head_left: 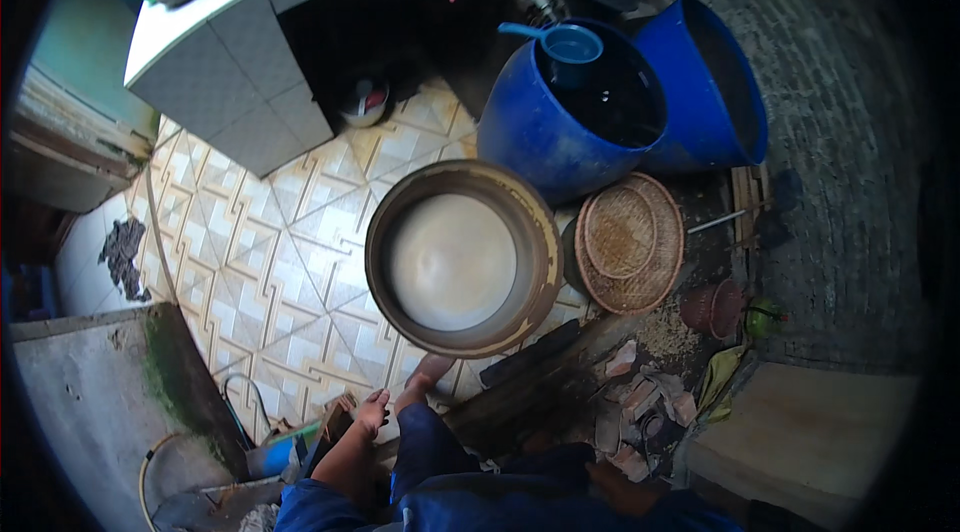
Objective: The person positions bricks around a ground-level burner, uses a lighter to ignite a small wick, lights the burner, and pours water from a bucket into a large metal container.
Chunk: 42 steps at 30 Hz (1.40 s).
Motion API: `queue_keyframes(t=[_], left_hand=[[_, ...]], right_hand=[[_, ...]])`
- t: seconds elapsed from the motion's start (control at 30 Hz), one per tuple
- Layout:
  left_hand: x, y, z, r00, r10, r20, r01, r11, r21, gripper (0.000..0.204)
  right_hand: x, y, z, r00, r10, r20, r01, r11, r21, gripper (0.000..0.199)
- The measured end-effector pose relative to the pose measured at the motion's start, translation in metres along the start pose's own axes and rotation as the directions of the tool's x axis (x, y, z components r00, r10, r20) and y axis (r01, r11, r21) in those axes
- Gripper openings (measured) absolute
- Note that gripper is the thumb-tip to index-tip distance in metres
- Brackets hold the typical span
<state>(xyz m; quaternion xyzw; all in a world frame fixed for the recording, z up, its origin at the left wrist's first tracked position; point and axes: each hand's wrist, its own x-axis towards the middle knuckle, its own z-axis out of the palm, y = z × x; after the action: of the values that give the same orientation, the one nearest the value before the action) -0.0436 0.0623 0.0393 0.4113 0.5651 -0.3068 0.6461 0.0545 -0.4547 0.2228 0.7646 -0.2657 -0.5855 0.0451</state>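
My left hand (pixel 373 414) hangs beside my left knee, fingers loosely apart, with nothing in it. It is nearest to a large round brown basin (pixel 543 277) on the tiled floor, but does not touch it. The basin's inside shows a smooth pale surface (pixel 453 262); whether that is cloudy liquid or the bare bottom I cannot tell. Low at the right of my lap, my right hand (pixel 622 488) is dark and its fingers do not show clearly. My bare foot (pixel 432 370) stands close to the basin's near rim.
Two blue drums (pixel 520 122) stand behind the basin, one holding dark water and a blue dipper (pixel 572 44). Woven trays (pixel 655 282) lie at the basin's right. Broken rubble (pixel 645 412) is nearer me. A tiled counter (pixel 235 82) stands far left, a concrete block (pixel 90 392) near left.
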Motion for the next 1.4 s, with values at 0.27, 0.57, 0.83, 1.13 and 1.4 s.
queue_keyframes(t=[0.27,0.57,0.83,1.13,1.4], left_hand=[[-0.011,0.067,0.012,0.997,0.078,0.023,-0.079,0.995,0.056,0.052],[-0.041,0.104,0.04,0.98,0.191,0.05,-0.198,0.952,0.235,0.059],[-0.059,0.139,0.01,0.941,0.337,-0.036,-0.269,0.807,0.526,0.067],[-0.115,0.2,0.042,0.885,0.445,0.138,-0.349,0.435,0.83,0.064],[-0.068,0.27,0.027,0.757,0.511,0.406,-0.611,0.334,0.718,0.06]], right_hand=[[-0.03,-0.056,0.022,0.961,-0.038,-0.273,0.21,0.742,0.636,0.064],[-0.006,-0.098,0.033,0.835,-0.543,-0.085,0.522,0.737,0.43,0.067],[0.043,-0.138,0.033,0.786,-0.603,-0.137,0.48,0.455,0.751,0.048],[0.105,-0.11,0.051,0.858,-0.472,-0.202,0.334,0.214,0.918,0.026],[0.074,-0.115,0.087,0.786,-0.537,-0.305,0.567,0.823,0.012,0.035]])
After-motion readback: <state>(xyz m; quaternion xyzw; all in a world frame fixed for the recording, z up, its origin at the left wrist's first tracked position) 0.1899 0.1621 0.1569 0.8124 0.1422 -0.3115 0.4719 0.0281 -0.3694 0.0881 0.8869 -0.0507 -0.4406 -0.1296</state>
